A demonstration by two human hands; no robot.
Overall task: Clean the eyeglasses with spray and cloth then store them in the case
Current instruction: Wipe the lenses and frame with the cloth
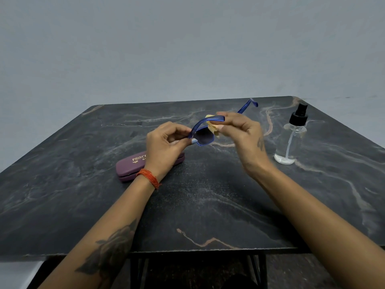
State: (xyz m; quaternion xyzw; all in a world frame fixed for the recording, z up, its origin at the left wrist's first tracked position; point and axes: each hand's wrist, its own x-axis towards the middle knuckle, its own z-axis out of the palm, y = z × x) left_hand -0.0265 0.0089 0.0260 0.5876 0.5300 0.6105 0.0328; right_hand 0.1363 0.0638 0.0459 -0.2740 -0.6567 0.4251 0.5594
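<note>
A person's two bare forearms reach out over a dark marble-patterned counter (208,205) with pale and rust-coloured veins. Between the hands, raised above the counter, is a pair of eyeglasses with a translucent blue plastic frame and dark lenses (203,137).

The left hand (164,142) pinches the near end of the frame, where one blue temple arm meets the lens, its fingers (192,141) curled closed on that corner; one nail shows pale blue polish. The right hand (243,133) has its fingers closed on a small folded tan cleaning cloth (213,127), which is pressed against the far lens. The nearer temple arm curves up over the cloth, and the other temple arm sticks out past the right hand toward the far edge of the counter.

Under the left wrist, lying flat on the counter, is a closed plum-coloured hard eyeglass case (131,167) with partly hidden gold lettering on its lid. To the right of the right hand, well apart from it, stands an upright clear plastic spray bottle with a black pump top (291,138).

The left wrist wears an orange thread bracelet (148,177), and the left forearm bears a dark tattoo.
</note>
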